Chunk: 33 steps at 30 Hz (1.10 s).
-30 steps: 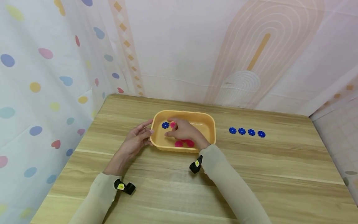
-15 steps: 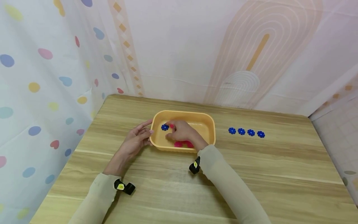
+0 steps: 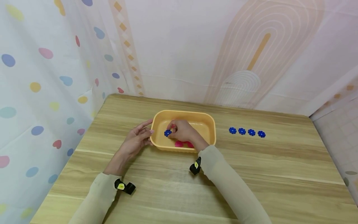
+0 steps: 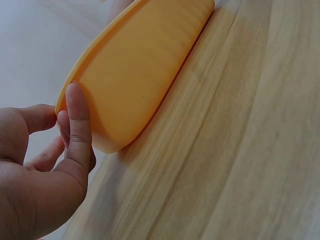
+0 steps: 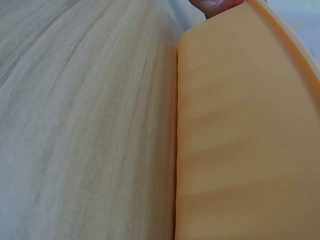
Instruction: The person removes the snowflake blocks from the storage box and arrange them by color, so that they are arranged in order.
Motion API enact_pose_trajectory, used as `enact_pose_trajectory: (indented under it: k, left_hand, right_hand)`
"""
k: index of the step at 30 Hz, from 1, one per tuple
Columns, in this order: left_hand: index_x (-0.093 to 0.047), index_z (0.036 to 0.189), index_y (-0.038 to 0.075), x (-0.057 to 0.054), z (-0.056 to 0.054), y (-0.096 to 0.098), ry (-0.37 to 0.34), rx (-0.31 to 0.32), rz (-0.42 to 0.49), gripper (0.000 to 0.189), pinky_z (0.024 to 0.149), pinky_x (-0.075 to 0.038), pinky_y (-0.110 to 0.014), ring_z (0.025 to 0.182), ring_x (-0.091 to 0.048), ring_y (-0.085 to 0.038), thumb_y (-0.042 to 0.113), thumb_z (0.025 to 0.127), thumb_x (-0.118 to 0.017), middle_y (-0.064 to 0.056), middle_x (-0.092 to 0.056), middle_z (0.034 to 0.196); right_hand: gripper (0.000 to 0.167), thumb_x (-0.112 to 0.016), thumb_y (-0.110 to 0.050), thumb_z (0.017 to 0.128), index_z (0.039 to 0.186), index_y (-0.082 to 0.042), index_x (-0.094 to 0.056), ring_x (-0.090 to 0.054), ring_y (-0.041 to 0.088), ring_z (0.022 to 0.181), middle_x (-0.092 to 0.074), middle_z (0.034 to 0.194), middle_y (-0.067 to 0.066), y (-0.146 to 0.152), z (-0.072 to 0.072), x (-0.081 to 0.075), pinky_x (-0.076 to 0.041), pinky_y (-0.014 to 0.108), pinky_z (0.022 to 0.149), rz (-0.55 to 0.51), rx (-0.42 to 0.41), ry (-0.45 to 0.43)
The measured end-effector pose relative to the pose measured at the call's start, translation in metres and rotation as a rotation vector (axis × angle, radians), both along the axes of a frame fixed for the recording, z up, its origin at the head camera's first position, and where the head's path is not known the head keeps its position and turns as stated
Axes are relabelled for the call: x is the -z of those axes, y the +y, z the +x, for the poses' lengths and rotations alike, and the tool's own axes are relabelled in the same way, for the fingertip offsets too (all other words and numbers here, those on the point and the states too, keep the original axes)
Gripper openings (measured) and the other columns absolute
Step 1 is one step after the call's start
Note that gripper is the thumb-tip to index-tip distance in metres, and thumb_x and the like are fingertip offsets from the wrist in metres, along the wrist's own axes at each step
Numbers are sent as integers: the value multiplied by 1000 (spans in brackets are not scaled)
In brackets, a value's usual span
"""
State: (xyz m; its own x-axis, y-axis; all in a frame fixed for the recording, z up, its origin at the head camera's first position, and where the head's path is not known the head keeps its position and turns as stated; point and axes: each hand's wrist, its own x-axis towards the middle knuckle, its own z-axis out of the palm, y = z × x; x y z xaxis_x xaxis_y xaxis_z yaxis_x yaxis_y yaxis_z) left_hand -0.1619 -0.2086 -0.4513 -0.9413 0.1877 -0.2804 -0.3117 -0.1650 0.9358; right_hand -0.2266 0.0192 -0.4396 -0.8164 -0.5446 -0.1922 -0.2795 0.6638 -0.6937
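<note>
A yellow plastic tub (image 3: pixel 210 124) rests on the table in the head view. My left hand (image 3: pixel 135 140) holds its left end, with thumb and fingertips at the rim; the left wrist view shows the thumb (image 4: pixel 77 107) against the outer wall. Inside the tub, my right hand (image 3: pixel 183 130) pinches a blue notched disc (image 3: pixel 167 133) between thumb and forefinger. Pink pieces (image 3: pixel 179 144) lie by the tub's near wall, partly hidden by the right hand and the wall. Another bit of pink shows behind the right fingers.
Several blue notched discs (image 3: pixel 241 131) lie in a row on the wooden table (image 3: pixel 279 168), right of the tub. Patterned curtains (image 3: pixel 179 56) hang behind the table and along its left side. Black wrist cameras (image 3: pixel 195 167) sit on both sleeves.
The right fingers have closed on the blue disc, which has shifted toward the near side of the tub. The left hand and the row of discs stay put.
</note>
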Motion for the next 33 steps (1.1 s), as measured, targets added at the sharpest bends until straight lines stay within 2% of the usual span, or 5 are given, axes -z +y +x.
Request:
enact_pose_trajectory:
  k: [9,17,25,33]
  left_hand:
    - [-39,158,13,0,0,0,2,-4,10,62,67,-63,-24,74,-67,-11,12,102,-64,-6,-65,109]
    - [-39,158,13,0,0,0,-2,-1,10,61,68,-63,-24,75,-67,-12,12,102,-64,-9,-65,111]
    - [-40,158,14,1,0,0,2,1,8,61,67,-63,-24,75,-67,-13,12,102,-64,-10,-64,111]
    - [-39,158,14,1,0,-1,12,4,-2,60,68,-63,-24,75,-67,-13,12,103,-63,-9,-63,111]
  right_hand:
    - [25,-86,-9,82,101,-9,-69,-58,14,85,-66,91,2,0,1,-1,-49,21,76,-51,8,39]
    - [18,-83,-11,86,98,-9,-69,-59,12,81,-68,88,2,2,2,-3,-50,20,73,-54,13,57]
    - [7,-76,-13,93,96,-6,-75,-64,13,81,-75,92,5,5,5,-10,-52,18,70,-72,29,52]
    - [7,-73,-11,95,99,-5,-76,-66,14,83,-76,94,7,11,7,-15,-54,19,71,-116,35,52]
